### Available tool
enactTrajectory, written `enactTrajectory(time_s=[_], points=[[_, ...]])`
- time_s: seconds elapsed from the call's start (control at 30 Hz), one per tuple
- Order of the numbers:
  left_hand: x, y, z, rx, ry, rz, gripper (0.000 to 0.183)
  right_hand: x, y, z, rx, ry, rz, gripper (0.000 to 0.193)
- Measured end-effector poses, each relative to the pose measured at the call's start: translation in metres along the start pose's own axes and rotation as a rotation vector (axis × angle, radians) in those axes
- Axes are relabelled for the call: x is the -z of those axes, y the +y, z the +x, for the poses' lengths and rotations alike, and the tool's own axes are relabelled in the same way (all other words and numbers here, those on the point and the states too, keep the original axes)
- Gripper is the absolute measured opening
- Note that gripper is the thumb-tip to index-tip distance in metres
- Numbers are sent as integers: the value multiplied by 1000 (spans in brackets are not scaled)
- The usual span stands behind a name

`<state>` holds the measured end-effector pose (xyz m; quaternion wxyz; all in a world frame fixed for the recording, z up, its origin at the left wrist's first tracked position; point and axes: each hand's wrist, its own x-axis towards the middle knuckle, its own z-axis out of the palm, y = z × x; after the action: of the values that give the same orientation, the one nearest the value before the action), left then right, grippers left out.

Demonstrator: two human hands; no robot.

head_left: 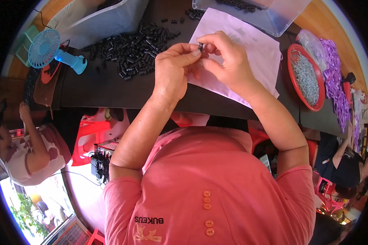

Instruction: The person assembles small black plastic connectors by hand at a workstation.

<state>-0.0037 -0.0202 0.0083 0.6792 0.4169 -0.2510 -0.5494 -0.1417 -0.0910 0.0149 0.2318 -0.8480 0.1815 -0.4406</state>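
Both my hands meet above a pink cloth (216, 87) on the dark table. A small black plastic part (200, 46) is pinched between the thumb and fingers of my left hand (173, 67). From the other side, my right hand (235, 61) closes on the same part, its index finger at the top and its thumb lower down. Fingers hide much of the part. Small silvery metal pieces (235, 38) lie on the cloth just behind my right hand. Left of my left hand spreads a pile of similar black plastic parts (139, 51).
Translucent bins (102, 24) stand along the back. A blue fan (45, 49) is at the left. On the right are a red basket (321, 87) of small silvery metal pieces and purple ribbon (333, 81). People (37, 147) sit at both sides.
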Motion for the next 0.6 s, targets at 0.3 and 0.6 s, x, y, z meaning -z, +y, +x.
enactTrajectory(time_s=[0.3, 0.6], points=[[3, 0, 1, 56, -129, -104, 11, -2, 4, 0, 176, 80, -335, 30], [-1, 1, -1, 41, -83, -26, 12, 1, 2, -1, 180, 55, -286, 28]])
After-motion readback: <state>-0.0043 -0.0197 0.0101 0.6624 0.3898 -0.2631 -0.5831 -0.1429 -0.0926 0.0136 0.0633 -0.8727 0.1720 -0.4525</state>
